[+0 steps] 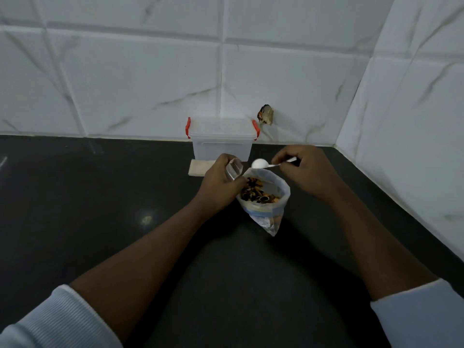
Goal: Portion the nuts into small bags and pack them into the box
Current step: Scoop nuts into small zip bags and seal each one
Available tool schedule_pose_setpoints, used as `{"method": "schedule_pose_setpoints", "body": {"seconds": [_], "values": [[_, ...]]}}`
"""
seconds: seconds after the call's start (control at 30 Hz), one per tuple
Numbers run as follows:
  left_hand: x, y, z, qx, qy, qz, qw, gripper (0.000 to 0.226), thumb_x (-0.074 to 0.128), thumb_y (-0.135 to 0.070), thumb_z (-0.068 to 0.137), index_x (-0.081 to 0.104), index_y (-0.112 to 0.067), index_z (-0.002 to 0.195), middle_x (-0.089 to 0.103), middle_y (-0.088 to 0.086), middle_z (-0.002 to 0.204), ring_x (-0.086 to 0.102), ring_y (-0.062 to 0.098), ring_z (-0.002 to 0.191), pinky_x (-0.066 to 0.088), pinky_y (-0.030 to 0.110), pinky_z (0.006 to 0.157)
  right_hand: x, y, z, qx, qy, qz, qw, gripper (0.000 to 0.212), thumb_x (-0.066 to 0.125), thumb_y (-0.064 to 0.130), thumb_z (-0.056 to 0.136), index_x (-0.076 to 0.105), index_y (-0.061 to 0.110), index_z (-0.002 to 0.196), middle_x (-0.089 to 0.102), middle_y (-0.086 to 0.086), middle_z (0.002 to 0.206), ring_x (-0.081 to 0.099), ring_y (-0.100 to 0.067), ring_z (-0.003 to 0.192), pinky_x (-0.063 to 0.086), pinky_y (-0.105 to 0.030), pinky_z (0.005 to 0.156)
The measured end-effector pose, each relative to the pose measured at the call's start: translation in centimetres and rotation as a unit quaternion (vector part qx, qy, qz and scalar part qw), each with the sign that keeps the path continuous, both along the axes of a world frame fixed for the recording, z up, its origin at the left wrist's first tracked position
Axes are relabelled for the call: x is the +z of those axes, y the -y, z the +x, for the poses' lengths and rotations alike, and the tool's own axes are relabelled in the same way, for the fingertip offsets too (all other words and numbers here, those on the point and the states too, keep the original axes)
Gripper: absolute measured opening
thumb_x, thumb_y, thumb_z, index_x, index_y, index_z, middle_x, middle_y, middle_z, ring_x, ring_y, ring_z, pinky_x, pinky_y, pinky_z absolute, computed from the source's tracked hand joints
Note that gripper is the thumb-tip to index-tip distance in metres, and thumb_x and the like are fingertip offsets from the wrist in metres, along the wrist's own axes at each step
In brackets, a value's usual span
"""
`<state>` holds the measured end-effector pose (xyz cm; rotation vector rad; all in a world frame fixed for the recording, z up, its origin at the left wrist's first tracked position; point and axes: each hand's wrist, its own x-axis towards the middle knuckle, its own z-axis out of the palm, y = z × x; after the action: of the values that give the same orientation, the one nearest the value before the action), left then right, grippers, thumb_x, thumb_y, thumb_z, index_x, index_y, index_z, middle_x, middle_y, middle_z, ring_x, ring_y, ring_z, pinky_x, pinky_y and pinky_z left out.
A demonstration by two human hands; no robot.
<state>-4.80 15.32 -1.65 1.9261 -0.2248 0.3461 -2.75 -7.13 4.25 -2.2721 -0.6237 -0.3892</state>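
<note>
Partly hidden, small bag point(235, 168) gripped by left hand point(220, 183), spoon handle point(274, 165) pinched inside right hand point(308, 170)

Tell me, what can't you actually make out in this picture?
- Head view: inside of the box, veiled by its frosted walls and lid.
- Head view: most of the small bag, covered by the left hand; contents unknown.
- Head view: print on the label of the nut bag, too small.
- Head view: dark thing on the wall, blurred.
</note>
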Motion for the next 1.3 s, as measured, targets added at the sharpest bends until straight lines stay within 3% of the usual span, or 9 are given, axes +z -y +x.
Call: {"method": "schedule_pose_setpoints", "body": {"seconds": [0.1, 0.33, 0.47, 0.6, 0.73, 0.9, 1.0, 1.13, 1.3], "values": [[0.0, 0.0, -0.1, 0.008, 0.001, -0.007, 1.0, 0.037, 0.072, -0.015, 0.091, 0.052, -0.022, 0.121, 0.059, -0.01, 0.111, 0.06, 0.006, 0.102, 0.05, 0.018, 0.076, -0.3, 0.5, 0.4, -0.018, -0.03, -0.136, 0.99, 0.018, 0.062, 0.012, 0.094, 0.076, 0.022, 0.09, 0.071, 0.012, 0.089, 0.065, -0.001, 0.083, 0.049, -0.021, 0.069], [0.0, 0.0, -0.3, -0.01, -0.016, -0.061, 0.998, 0.054, 0.073, -0.045, 0.091, 0.039, -0.028, 0.129, 0.057, -0.003, 0.119, 0.062, 0.012, 0.107, 0.055, 0.027, 0.081, -1.4, 0.2, 1.1, -0.065, -0.103, -0.093, 0.988, 0.019, 0.054, 0.014, 0.1, 0.069, 0.023, 0.092, 0.069, 0.004, 0.099, 0.062, -0.009, 0.086, 0.042, -0.023, 0.065], [1.1, 0.2, -0.9, -0.032, -0.034, -0.124, 0.991, 0.051, 0.047, -0.066, 0.094, 0.039, -0.024, 0.123, 0.053, 0.004, 0.112, 0.057, 0.02, 0.098, 0.048, 0.032, 0.074, -2.1, -0.3, 1.1, -0.113, -0.032, -0.25, 0.961, 0.022, 0.055, 0.03, 0.103, 0.068, 0.035, 0.12, 0.055, 0.003, 0.137, 0.045, -0.023, 0.129, 0.036, -0.042, 0.104], [1.9, 0.5, -1.3, -0.061, -0.077, -0.191, 0.977, 0.075, 0.035, -0.074, 0.095, 0.039, -0.008, 0.13, 0.057, 0.01, 0.108, 0.059, 0.024, 0.095, 0.05, 0.035, 0.078, -0.9, -3.0, -1.4, 0.064, 0.014, -0.077, 0.995, 0.038, 0.056, 0.052, 0.099, 0.06, 0.036, 0.133, 0.066, 0.014, 0.118, 0.058, -0.004, 0.112, 0.048, -0.036, 0.1], [2.4, 0.0, -1.1, -0.078, -0.115, -0.169, 0.976, 0.079, 0.022, -0.085, 0.091, 0.048, -0.016, 0.12, 0.062, 0.013, 0.113, 0.064, 0.028, 0.109, 0.052, 0.045, 0.093, -1.8, -5.8, -2.6, 0.105, 0.072, -0.043, 0.991, 0.014, 0.066, 0.023, 0.099, 0.07, 0.021, 0.111, 0.07, 0.01, 0.092, 0.063, -0.007, 0.081, 0.048, -0.022, 0.071], [4.5, -2.6, -1.5, 0.018, -0.122, -0.123, 0.985, 0.081, 0.017, -0.079, 0.096, 0.059, -0.016, 0.125, 0.065, 0.015, 0.12, 0.064, 0.03, 0.11, 0.052, 0.046, 0.094, -2.1, -6.5, -2.8, 0.106, 0.089, -0.017, 0.99, 0.006, 0.067, 0.015, 0.096, 0.073, 0.016, 0.096, 0.068, 0.011, 0.087, 0.06, 0.0, 0.083, 0.041, -0.015, 0.072], [5.3, -4.2, -1.9, 0.052, -0.115, -0.136, 0.983, 0.07, 0.023, -0.065, 0.104, 0.062, -0.01, 0.122, 0.068, 0.012, 0.107, 0.065, 0.021, 0.092, 0.05, 0.034, 0.076, -2.2, -7.0, -3.0, 0.121, 0.105, -0.087, 0.983, 0.012, 0.065, 0.021, 0.097, 0.076, 0.017, 0.1, 0.068, 0.015, 0.091, 0.058, 0.005, 0.083, 0.047, -0.032, 0.078], [3.4, -5.6, -2.7, 0.023, -0.047, -0.176, 0.983, 0.051, 0.043, -0.055, 0.105, 0.066, -0.01, 0.112, 0.073, 0.013, 0.102, 0.069, 0.018, 0.087, 0.055, 0.035, 0.079, -1.7, -6.9, -2.9, 0.115, 0.104, -0.102, 0.983, 0.016, 0.059, 0.029, 0.096, 0.074, 0.024, 0.1, 0.069, 0.015, 0.093, 0.058, -0.002, 0.086, 0.052, -0.05, 0.085], [3.4, -6.1, -2.9, -0.083, -0.086, -0.179, 0.977, 0.045, 0.061, -0.053, 0.092, 0.063, -0.019, 0.121, 0.074, 0.005, 0.113, 0.072, 0.018, 0.097, 0.055, 0.034, 0.081, -1.4, -6.7, -3.7, 0.116, 0.108, 0.002, 0.987, 0.011, 0.064, 0.014, 0.099, 0.075, 0.015, 0.103, 0.072, 0.007, 0.094, 0.064, -0.005, 0.088, 0.053, -0.033, 0.081]]}}
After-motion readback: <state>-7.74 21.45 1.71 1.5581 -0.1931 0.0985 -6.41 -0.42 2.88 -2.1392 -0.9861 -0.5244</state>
